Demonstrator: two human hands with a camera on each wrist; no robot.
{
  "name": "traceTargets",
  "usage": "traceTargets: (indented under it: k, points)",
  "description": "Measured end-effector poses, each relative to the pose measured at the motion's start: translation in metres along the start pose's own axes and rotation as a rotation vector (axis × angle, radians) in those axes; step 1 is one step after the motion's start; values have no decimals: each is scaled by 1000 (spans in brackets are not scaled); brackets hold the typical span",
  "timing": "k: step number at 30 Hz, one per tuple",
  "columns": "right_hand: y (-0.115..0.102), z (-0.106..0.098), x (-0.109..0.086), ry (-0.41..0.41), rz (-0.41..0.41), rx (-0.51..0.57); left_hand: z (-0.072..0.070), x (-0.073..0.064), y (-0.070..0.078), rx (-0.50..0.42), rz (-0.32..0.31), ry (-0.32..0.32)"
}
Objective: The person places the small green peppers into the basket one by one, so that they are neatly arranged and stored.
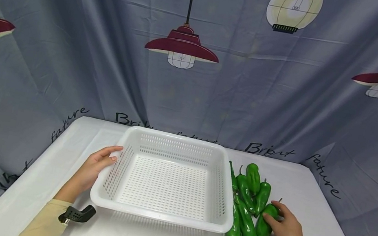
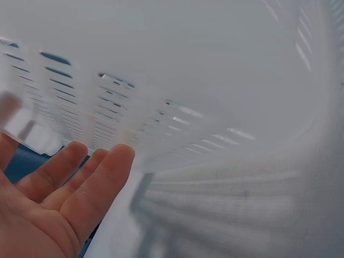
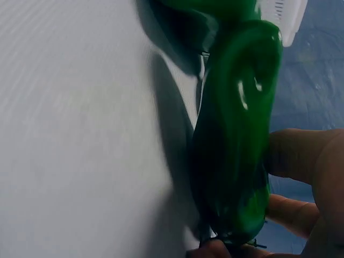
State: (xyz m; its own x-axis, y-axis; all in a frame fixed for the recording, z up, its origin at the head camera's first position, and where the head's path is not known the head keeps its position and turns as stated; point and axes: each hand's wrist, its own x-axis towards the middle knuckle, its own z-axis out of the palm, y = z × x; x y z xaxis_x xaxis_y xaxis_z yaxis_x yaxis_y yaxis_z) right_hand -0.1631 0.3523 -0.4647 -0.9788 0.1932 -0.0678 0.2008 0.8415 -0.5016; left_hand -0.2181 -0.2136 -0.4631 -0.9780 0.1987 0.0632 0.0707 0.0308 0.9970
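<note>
Your left hand (image 1: 94,165) lies loose, fingers extended against the left side of the basket (image 1: 162,215), while your right hand (image 1: 288,229) pinches the rightmost pepper (image 1: 261,232) between thumb and fingers. That pepper lies beside the other peppers (image 1: 246,191), right of the basket on the white table (image 1: 319,209), with a lamp-print curtain (image 1: 214,97) behind.

White basket (image 1: 163,188) with lots of little holes. Sits with its open side up. Shiny green peppers (image 1: 245,193), some with thin stems. Lie in a bunch just right of the basket.
</note>
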Motion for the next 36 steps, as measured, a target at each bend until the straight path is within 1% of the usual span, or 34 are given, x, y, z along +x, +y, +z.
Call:
traceTargets:
  k: [5, 12, 17, 23, 28, 36]
  points:
    - [-5, 2, 2, -14, 4, 5, 0, 0, 1, 3, -11, 13]
    - [0, 3, 3, -10, 11, 40, 2, -1, 2, 4, 6, 2]
    - [2, 3, 3, -4, 10, 66, 2, -2, 2, 0, 6, 2]
    - [1, 1, 3, -12, 20, 80, 2, -1, 1, -4, 10, -2]
    - [-1, -1, 1, -3, 15, 92, 0, 0, -1, -1, 17, -8]
    - [-3, -6, 1, -8, 24, 164, -1, 1, -2, -4, 6, -1]
